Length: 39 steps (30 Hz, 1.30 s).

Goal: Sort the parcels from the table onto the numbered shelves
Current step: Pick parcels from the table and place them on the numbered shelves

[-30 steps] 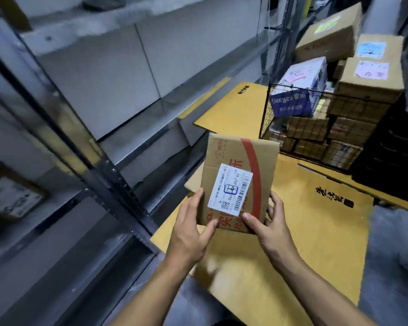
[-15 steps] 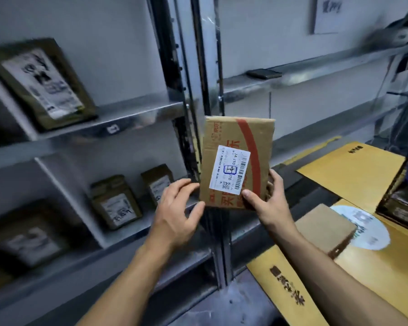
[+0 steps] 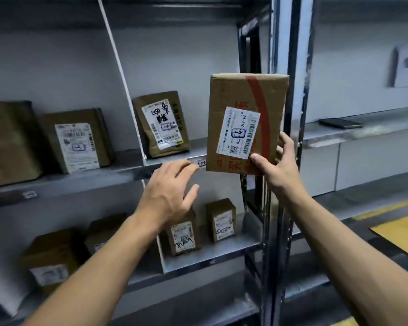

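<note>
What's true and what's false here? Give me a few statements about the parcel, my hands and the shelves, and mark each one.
1. The right hand grips the held parcel at its lower right corner. True.
2. The left hand also grips that parcel. False: it is open beside it and holds nothing.
3. The parcel's white label carries a box drawn in blue ink. True.
4. The parcel's stripe is green. False: it is red.
5. The upper shelf is bare. False: a brown parcel and others stand on it.
</note>
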Tool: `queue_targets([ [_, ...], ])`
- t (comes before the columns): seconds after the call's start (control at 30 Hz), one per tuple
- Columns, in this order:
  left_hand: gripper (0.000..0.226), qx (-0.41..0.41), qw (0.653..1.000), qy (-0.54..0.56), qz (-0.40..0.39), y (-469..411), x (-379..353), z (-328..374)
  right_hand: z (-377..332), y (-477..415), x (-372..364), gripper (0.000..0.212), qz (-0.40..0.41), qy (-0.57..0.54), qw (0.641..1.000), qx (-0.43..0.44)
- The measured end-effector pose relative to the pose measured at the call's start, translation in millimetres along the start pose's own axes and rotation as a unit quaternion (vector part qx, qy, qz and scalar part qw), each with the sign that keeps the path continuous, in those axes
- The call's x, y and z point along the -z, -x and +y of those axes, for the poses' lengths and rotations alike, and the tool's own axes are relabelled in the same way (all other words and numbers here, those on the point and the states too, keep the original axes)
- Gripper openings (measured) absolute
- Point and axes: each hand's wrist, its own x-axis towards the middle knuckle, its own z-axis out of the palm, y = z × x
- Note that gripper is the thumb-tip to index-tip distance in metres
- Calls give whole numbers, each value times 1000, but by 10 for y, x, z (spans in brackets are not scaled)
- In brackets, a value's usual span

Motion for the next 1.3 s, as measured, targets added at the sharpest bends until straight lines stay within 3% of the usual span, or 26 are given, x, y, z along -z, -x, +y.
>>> queue_targets([
  [0.23,50,5,999,-46,6,-304,22,-215,-30,-755,-138,78,-25,-49,998,-15],
  [0.63,50,27,996,-85,16,-707,-270,-247,185,-1399,-224,77,-113,134,984,26],
  [1.0,51,65,994,-84,11,-945,-581,-216,372,-1631,-318,84,-145,132,981,0],
  [1.3,51,82,994,-73,0,-952,-694,-163,491,-1716,-435,83,-126,155,980,-10],
])
